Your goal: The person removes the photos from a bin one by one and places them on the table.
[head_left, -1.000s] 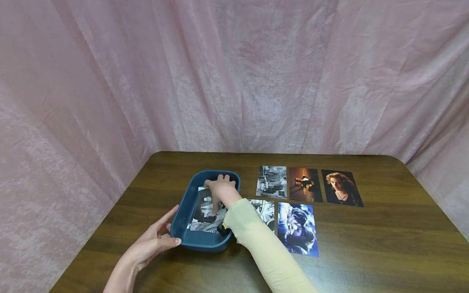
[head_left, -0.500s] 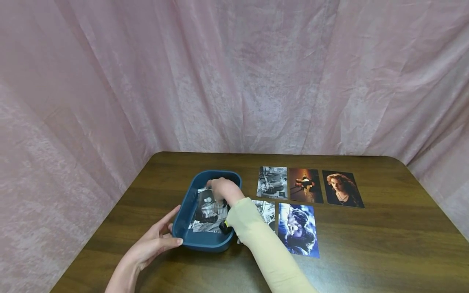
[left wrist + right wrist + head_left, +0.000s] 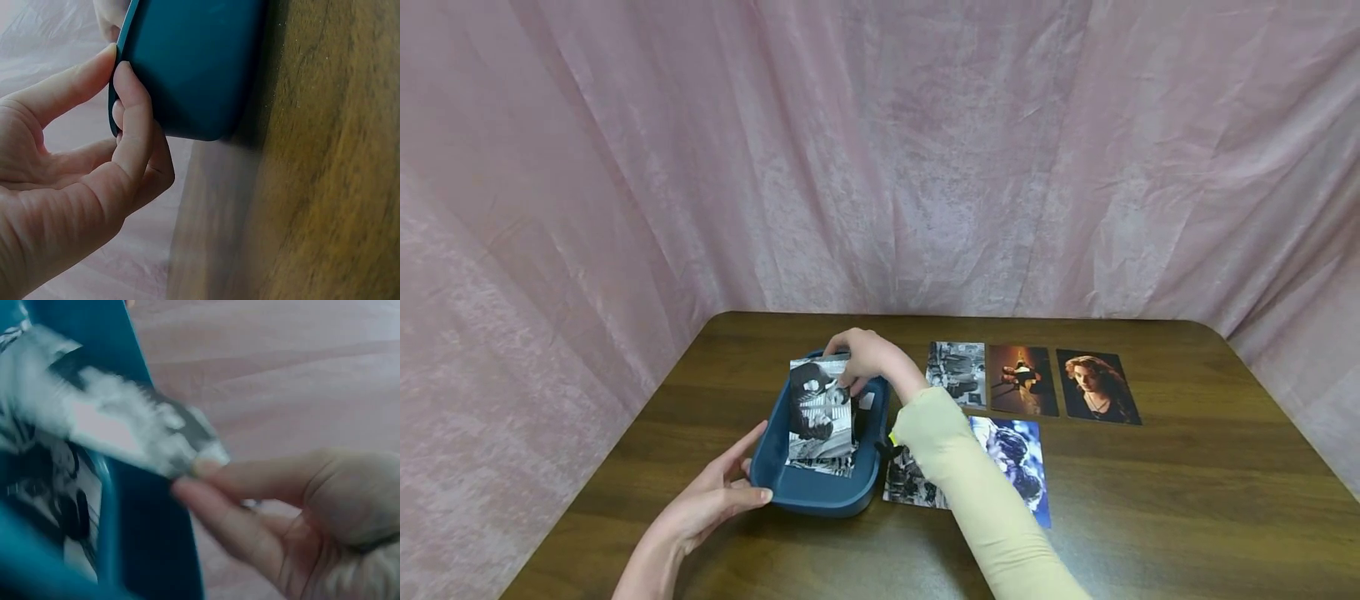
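Note:
A dark blue tray sits on the wooden table, left of centre. My right hand pinches the top edge of a black-and-white photo and holds it up, tilted, over the tray. In the right wrist view the fingers clamp the blurred photo above the tray, with another print lying inside. My left hand rests against the tray's near left corner, fingers fairly straight. Up close, the left hand touches the tray at rim and wall.
Three photos lie in a row at the back: a black-and-white one, an orange one and a portrait. Nearer lie a blue photo and a black-and-white one, partly under my sleeve. Pink cloth hangs behind the table.
My right hand has taken hold of the black-and-white photo that lay flat in the tray and raised its far edge up. The left hand and the tray have stayed put.

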A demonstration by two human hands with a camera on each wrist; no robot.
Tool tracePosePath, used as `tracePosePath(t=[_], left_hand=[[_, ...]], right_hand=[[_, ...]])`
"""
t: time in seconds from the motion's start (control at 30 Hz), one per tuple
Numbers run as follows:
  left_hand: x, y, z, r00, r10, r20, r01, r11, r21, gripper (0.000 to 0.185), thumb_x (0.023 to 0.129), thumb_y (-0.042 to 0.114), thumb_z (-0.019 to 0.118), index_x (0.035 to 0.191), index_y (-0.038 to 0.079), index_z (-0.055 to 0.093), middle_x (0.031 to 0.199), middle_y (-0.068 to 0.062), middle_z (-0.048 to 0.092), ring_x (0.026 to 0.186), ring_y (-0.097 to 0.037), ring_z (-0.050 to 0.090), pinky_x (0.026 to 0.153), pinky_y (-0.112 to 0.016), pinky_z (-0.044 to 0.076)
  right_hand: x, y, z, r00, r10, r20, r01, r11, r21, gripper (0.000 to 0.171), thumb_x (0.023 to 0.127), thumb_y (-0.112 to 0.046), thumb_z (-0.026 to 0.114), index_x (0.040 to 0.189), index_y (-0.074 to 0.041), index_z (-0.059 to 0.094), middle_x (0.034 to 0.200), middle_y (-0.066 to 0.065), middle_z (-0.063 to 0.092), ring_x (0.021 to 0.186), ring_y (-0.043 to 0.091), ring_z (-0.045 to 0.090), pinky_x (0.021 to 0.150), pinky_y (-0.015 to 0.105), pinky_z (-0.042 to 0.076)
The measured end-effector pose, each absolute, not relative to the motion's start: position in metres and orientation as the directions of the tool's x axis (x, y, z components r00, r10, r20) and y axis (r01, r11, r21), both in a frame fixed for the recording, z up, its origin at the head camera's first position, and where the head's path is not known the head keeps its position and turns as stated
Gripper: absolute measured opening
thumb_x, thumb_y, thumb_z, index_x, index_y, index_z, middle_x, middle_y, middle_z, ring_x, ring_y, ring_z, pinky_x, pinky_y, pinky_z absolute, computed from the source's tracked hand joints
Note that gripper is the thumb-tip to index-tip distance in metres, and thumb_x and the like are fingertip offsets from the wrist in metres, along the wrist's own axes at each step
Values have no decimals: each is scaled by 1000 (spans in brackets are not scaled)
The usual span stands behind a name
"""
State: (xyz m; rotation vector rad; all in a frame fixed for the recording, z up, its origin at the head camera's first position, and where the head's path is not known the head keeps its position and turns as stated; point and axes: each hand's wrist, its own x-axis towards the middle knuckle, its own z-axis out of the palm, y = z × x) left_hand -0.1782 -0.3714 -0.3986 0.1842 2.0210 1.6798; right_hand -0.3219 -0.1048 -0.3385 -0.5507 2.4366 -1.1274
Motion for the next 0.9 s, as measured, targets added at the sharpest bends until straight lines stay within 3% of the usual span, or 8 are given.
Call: tracePosePath(t=[0.17,0.33,0.53,0.67,0.9], left_hand=[[-177,-372,-400,-865,414,-284,-207,220,953,98,87,6,68,160,22,5,107,-8,43,94,-15,60,88,-30,49],[-176,-373,-401,-862,432,-264,-192,204,960,100,87,4,69,160,20,4,106,-6,43,93,-12,61,90,-30,50],[-175,-374,-402,-862,437,-257,-186,198,962,100,86,4,69,160,20,4,105,-4,43,91,-11,61,90,-31,50],[-175,-374,-402,-859,443,-256,-186,196,963,100,87,4,69,160,19,3,105,-4,43,91,-11,61,91,-32,50],[-175,-376,-401,-861,441,-252,-185,191,964,100,87,4,69,160,20,4,103,-2,44,88,-9,60,91,-32,51]], right_hand=[[-318,-77,-327,-861,-500,-93,-158,436,-886,49,86,1,71,132,-12,58,86,19,69,65,24,72,74,45,59],[-309,-40,-320,-900,-435,1,-160,329,-931,43,86,0,72,125,-8,57,71,9,63,62,23,70,69,45,60],[-286,12,-323,-938,-327,114,-211,276,-938,43,87,-2,72,128,-8,60,79,13,66,62,21,69,67,44,60],[-267,51,-330,-957,-265,120,-196,281,-939,45,90,-4,69,134,-10,59,88,17,66,66,22,71,68,43,60],[-237,114,-348,-984,-130,124,-165,387,-907,46,92,-11,69,136,-10,57,100,20,68,73,25,73,65,38,60]])
